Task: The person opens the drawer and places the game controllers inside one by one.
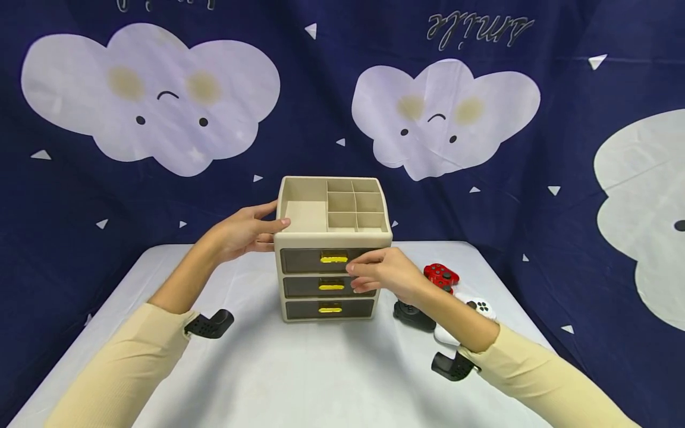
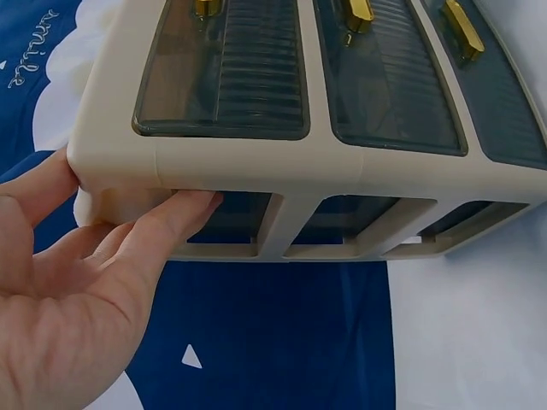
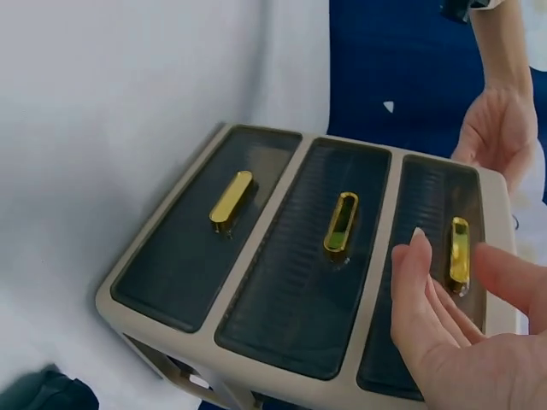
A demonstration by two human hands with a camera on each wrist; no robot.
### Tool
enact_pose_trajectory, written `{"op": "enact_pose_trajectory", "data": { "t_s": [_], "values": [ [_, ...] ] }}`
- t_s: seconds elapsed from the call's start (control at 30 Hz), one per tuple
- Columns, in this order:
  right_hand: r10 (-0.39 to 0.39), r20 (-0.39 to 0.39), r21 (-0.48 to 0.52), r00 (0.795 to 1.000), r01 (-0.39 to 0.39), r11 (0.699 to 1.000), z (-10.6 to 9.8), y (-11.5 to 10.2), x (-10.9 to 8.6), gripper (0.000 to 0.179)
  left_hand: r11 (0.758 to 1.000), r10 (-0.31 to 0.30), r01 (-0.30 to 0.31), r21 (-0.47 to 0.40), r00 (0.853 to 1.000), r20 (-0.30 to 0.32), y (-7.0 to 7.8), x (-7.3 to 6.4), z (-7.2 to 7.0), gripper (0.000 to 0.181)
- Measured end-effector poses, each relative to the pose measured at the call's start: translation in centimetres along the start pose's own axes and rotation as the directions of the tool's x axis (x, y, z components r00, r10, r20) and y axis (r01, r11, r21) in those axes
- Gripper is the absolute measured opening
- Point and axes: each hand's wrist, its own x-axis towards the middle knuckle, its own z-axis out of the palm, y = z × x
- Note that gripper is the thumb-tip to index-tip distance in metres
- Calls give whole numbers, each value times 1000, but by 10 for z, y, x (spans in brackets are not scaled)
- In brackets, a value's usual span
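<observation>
A beige desktop drawer organizer (image 1: 333,239) stands upright on the white table, with three dark see-through drawers and an open, divided top. My left hand (image 1: 241,232) holds its upper left side, thumb over the top rim. In the left wrist view, the fingers (image 2: 158,226) lie along the side wall by an opening. My right hand (image 1: 387,273) is in front of the top drawer (image 1: 299,261), near its gold handle (image 1: 334,258). In the right wrist view, its thumb and fingers are spread to either side of that handle (image 3: 460,252), with nothing between them.
Right of the organizer lie several game controllers: a red one (image 1: 441,276), a black one (image 1: 414,316) and white (image 1: 483,306), partly hidden behind my right forearm. The white table (image 1: 299,374) ends at a dark blue cloud-print curtain (image 1: 316,89) behind and at the sides.
</observation>
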Motion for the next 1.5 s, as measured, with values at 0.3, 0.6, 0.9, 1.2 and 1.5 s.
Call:
{"op": "enact_pose_trajectory", "data": {
  "t_s": [0.3,0.6,0.9,1.2,1.5],
  "values": [
    [-35,-29,53,999,37,998,7,3,8,34,1000,6,-5,28,1000,-10,0,-1,0,84],
    [-28,-69,67,997,33,997,11,1,16,36,999,17,-16,38,1000,-25,2,0,0,82],
    [-20,-85,87,996,27,996,8,-4,19,32,1000,12,-12,15,999,-29,6,3,1,80],
    [-28,-83,86,996,35,996,7,-5,23,32,999,11,-10,33,999,-36,9,7,0,78],
    [-15,-82,106,997,24,994,9,-2,28,34,1000,-7,8,12,999,-49,5,11,0,77]
  ]
}}
